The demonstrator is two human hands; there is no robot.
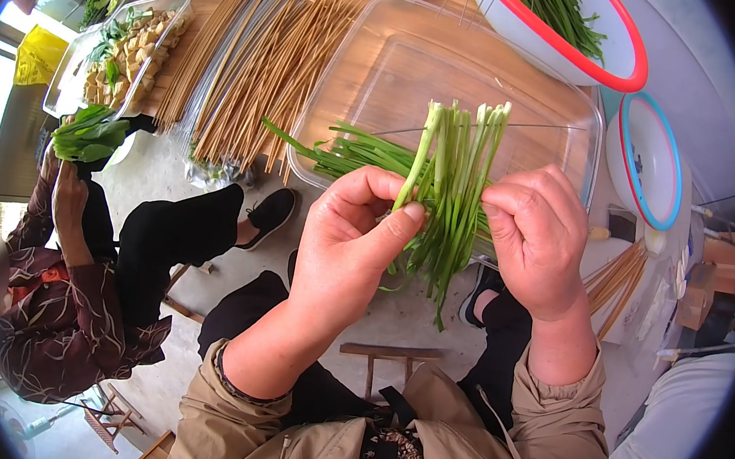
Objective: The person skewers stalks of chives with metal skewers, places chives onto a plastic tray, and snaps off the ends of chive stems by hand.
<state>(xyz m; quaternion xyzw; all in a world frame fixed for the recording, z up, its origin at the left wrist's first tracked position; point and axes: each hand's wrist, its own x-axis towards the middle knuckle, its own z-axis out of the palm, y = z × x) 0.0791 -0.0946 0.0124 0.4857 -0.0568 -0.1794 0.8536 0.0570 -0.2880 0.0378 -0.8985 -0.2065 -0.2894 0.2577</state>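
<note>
Hands (353, 239) beside greens (370, 154) in clear tray (377, 69)

both hands are raised before the person's body, close together but apart. the left hand (342, 243) pinches, thumb laid toward the bent index finger, its forearm (267, 354) slanting inward. the right hand (540, 238) curls its fingers, thumb drawn in, above a more upright right forearm (563, 355).
</note>
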